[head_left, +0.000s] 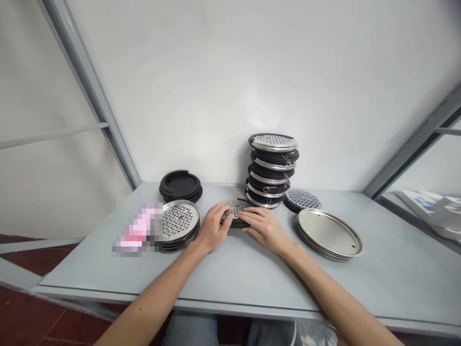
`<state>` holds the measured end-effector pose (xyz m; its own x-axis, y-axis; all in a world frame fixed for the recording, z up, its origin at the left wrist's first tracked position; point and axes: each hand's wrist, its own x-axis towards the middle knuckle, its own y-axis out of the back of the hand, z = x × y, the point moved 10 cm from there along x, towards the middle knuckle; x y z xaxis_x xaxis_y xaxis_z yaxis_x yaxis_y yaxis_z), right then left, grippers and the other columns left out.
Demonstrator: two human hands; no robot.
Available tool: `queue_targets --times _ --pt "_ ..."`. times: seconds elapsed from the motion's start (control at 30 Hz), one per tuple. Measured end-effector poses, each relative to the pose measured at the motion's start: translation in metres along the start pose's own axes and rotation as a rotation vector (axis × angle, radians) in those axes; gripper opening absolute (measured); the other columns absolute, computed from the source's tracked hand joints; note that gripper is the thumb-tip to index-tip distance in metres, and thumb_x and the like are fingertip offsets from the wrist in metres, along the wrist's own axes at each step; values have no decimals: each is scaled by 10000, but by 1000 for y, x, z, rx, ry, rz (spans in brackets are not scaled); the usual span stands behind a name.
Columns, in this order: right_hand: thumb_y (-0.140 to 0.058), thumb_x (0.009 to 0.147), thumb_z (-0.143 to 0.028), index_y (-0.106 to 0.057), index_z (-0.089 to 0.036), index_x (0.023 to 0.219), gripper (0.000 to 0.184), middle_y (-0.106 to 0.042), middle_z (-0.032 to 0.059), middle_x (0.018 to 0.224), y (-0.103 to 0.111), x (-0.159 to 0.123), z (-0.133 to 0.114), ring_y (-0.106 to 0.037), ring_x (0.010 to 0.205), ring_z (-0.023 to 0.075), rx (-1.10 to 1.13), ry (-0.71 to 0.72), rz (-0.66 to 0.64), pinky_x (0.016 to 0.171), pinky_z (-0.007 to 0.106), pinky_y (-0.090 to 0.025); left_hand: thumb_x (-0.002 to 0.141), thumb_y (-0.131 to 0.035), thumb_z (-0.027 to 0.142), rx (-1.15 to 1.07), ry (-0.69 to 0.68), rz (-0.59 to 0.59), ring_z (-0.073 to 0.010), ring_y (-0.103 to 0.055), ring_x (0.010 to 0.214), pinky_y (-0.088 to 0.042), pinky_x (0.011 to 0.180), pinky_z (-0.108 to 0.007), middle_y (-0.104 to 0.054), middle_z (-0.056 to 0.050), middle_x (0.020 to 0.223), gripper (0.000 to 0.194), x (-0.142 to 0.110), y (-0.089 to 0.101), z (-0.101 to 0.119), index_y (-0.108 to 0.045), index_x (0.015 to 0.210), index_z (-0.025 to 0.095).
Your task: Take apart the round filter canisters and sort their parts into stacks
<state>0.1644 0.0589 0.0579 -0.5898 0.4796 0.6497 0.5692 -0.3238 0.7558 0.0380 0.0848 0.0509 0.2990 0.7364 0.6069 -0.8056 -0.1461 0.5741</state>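
A round metal grater disc (236, 206) with a black rim lies on the table between my hands. My left hand (214, 226) grips its left side, thumb and fingers curled at the edge. From the right, my right hand (264, 227) holds the same disc, fingers laid over its top and rim. Left of my left hand is a stack of perforated metal grater discs (179, 222). Behind my right hand stands a tall stack of black-rimmed metal discs (272, 170) with wire clasps. My fingers hide part of the held disc's rim.
Black round lids (180, 185) are piled at the back left. At the right lie stacked smooth metal plates (329, 233), with another perforated disc (303, 199) behind them. A blurred pink item (139, 230) lies at the left. Metal frame posts (90, 86) flank the grey table (245, 283).
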Motion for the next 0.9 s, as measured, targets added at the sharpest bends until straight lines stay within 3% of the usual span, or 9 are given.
queue_targets --times 0.13,0.3,0.5,0.7,0.9 --pt "-592 877 -305 -594 -235 1231 361 -684 97 1137 -3 -12 9 -613 1064 239 107 -65 4 890 443 -517 864 -565 337 47 -68 -118 -262 -509 1193 -383 1047 -447 -596 -105 1209 301 -1 -10 9 -589 1128 194" --pt "-613 859 -333 -639 -234 1152 310 -709 100 1064 -7 -16 7 -633 1016 245 144 -69 7 859 448 -525 699 -759 429 148 -124 -231 -301 -459 1261 -315 1099 -489 -562 -115 1288 577 -6 -21 6 -575 1198 206" --pt "-622 838 -399 -628 -207 1142 360 -677 124 1098 -8 -14 10 -616 1024 257 132 -126 -15 897 465 -501 802 -707 312 221 -165 -295 -263 -507 1241 -311 1091 -498 -617 -73 1264 463 -8 -31 3 -571 1237 231" --pt "-419 946 -373 -580 -203 1190 338 -618 130 1196 5 -31 57 -559 1133 262 192 -412 133 987 492 -434 896 -597 284 58 -208 -162 -230 -572 1156 -340 1075 -481 -654 -68 1195 296 -4 -12 19 -591 1186 229" --pt "-365 943 -467 -376 -204 1399 526 -505 136 1370 -4 -38 71 -506 1215 274 443 -442 79 992 496 -428 901 -579 341 -271 -90 87 -218 -596 1102 -474 961 -371 -640 -75 1181 288 -2 21 19 -580 1168 231"
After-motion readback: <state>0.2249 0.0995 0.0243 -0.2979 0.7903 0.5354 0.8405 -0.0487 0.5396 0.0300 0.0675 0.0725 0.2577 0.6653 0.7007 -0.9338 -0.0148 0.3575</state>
